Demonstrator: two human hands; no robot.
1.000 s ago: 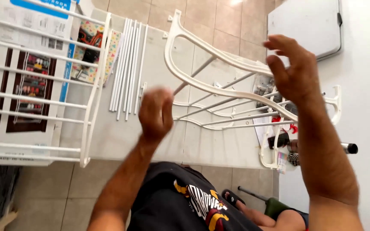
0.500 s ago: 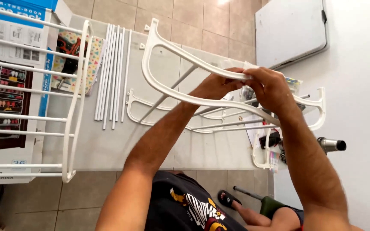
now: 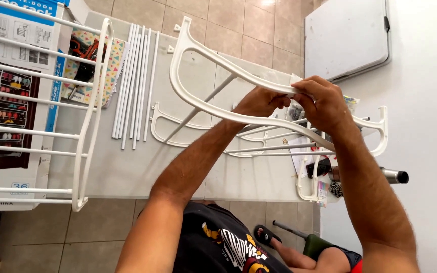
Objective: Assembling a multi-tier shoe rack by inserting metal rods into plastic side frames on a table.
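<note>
- starting at the far left, a printed cardboard box [image 3: 6,101] lies flat, and over it rests an assembled white rack section [image 3: 84,126] of parallel rods fixed into a curved side rail.
- beside that, on the grey table [image 3: 127,172], sits a colourful patterned pack [image 3: 94,58], and next to it a bundle of loose white rods [image 3: 135,86] laid side by side (all running roughly the same way).
- further right, a white curved plastic side frame [image 3: 198,55] arches up off the table, its long rail running toward both hands.
- the left hand [image 3: 259,103] is curled shut around that frame's rail, fingers wrapped under it, thumb side toward the other hand.
- the right hand [image 3: 324,103] closes on the same rail just beside the left, its fingertips pinching where a small pale piece meets the frame (i cannot tell what that piece is).
- under the hands, a second white frame [image 3: 380,131] with thin rods fitted into it lies on the table, over some printed paper sheets [image 3: 299,156].
- near the table's right end lies a dark tool with a metal barrel [image 3: 393,176].
- at the upper right, a white folded table [image 3: 347,38] leans against the wall.
</note>
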